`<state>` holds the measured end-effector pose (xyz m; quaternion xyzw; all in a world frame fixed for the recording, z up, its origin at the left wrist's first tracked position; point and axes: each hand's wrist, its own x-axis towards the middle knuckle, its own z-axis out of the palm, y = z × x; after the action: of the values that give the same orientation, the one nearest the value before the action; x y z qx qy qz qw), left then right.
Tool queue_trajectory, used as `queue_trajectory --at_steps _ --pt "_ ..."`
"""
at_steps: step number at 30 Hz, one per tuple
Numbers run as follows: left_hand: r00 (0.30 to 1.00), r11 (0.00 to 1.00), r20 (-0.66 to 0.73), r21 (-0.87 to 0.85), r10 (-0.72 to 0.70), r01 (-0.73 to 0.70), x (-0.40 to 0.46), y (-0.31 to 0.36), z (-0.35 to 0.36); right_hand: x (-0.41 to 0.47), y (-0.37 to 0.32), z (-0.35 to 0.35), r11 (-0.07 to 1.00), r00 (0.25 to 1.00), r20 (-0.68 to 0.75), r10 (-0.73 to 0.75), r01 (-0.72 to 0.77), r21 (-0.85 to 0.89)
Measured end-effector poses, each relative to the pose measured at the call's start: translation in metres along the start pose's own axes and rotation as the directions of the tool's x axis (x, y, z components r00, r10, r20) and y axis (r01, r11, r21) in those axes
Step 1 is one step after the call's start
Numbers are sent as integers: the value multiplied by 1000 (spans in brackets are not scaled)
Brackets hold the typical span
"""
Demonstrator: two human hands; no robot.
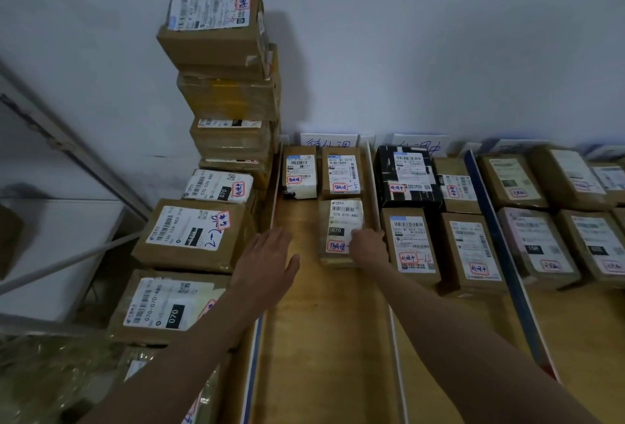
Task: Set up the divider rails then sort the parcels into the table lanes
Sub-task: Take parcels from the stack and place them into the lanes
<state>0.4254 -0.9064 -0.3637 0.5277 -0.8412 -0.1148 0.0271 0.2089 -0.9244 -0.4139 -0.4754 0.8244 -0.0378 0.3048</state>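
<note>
A wooden table [324, 339] is split into lanes by upright divider rails: a left rail [274, 186], a middle rail [375, 193] and a blue rail [497, 241]. In the left lane a small brown parcel [340, 220] marked 070 lies behind two parcels at the wall. My right hand [367, 247] rests on its near right corner, fingers bent over the edge. My left hand [267, 264] hovers flat, fingers straight, over the lane's left side, holding nothing.
A tall leaning stack of parcels [223, 85] stands left of the table, with more boxes [192, 234] in front of it. The lanes to the right hold several labelled parcels [470, 251]. Paper lane signs [328, 141] lean on the wall. A metal shelf frame [67, 254] is at far left.
</note>
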Motion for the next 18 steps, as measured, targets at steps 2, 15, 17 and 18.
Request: queue_trajectory --at_steps 2,15,17,18 --pt "1000 1000 5 -2 2 -2 -2 -2 2 2 -3 3 1000 1000 6 19 -20 15" --pt "1000 999 -1 52 1 -1 -13 9 -36 -47 -5 -40 995 968 -242 -74 87 45" --pt "1000 998 -16 59 -15 16 -16 13 -52 -65 -4 -57 985 932 -320 -169 166 -35" --pt "999 997 -24 67 -28 29 -18 15 -60 -73 -3 -63 975 913 -343 -221 206 -79"
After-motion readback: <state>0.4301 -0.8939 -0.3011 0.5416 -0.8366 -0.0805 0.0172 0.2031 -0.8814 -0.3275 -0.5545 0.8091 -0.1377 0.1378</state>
